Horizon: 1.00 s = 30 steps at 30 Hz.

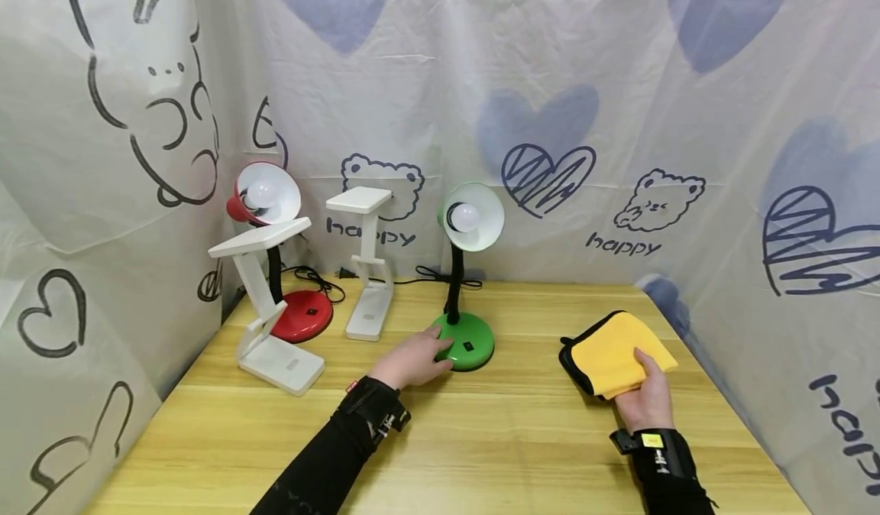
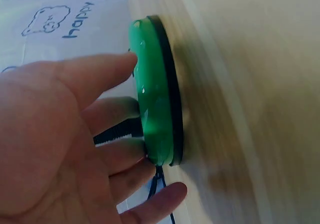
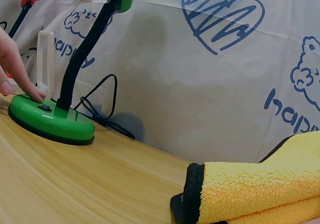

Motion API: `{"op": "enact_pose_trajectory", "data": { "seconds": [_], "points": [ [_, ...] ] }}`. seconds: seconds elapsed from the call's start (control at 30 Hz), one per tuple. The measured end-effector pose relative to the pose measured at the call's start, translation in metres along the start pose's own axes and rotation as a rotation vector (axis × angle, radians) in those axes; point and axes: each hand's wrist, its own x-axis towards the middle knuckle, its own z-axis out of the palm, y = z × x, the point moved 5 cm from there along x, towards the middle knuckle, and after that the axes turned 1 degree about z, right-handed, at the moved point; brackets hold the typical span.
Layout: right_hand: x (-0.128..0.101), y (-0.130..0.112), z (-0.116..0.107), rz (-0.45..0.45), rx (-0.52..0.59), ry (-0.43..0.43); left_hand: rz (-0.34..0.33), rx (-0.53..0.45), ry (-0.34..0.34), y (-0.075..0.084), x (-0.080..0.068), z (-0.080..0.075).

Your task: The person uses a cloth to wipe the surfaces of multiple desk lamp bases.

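A green desk lamp (image 1: pixel 471 343) with a black gooseneck and a white-lined shade stands on the table. My left hand (image 1: pixel 415 357) reaches to the left side of its round base, fingers loosely extended. In the left wrist view the fingertips (image 2: pixel 131 58) lie against the green base (image 2: pixel 152 91). In the right wrist view a finger touches the top of the base near the black switch (image 3: pixel 45 107). At the right, my right hand (image 1: pixel 646 406) grips a folded yellow cloth (image 1: pixel 612 354) with black edging, thumb on top; its other fingers are hidden underneath.
On the left stand a red desk lamp (image 1: pixel 302 315) and a white folding lamp (image 1: pixel 285 366) in front of it. Another white folding lamp (image 1: pixel 371 312) stands between the red and green ones. Dark cords (image 1: pixel 312 276) lie along the back edge, by the printed curtain (image 1: pixel 426 118).
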Motion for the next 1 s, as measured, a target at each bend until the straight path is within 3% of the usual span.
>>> {"op": "enact_pose_trajectory", "data": {
  "seconds": [0.33, 0.43, 0.53, 0.63, 0.73, 0.87, 0.93, 1.0],
  "points": [
    [-0.001, 0.000, 0.005, 0.001, -0.003, -0.026, -0.035, 0.163, -0.015, 0.032, -0.007, 0.001],
    [-0.002, 0.000, 0.006, 0.007, -0.011, -0.032, -0.023, 0.145, -0.032, 0.043, -0.010, 0.001],
    [-0.003, 0.002, 0.008, 0.010, -0.022, -0.052, -0.027, 0.038, -0.034, 0.049, -0.011, 0.000],
    [-0.003, 0.002, 0.011, 0.003, -0.019, -0.074, -0.066, -0.148, 0.002, 0.044, -0.010, -0.004],
    [-0.003, 0.002, 0.013, -0.003, -0.014, -0.078, -0.126, -0.303, 0.100, 0.031, -0.003, -0.012],
    [-0.003, 0.002, 0.013, -0.008, -0.021, -0.064, -0.190, -0.356, 0.247, 0.011, 0.011, -0.021],
    [-0.003, 0.002, 0.012, -0.009, -0.025, -0.056, -0.175, -0.354, 0.283, 0.004, 0.020, -0.023],
    [-0.003, 0.001, 0.011, -0.011, -0.029, -0.052, -0.125, -0.358, 0.273, 0.001, 0.030, -0.023]
  ]
}}
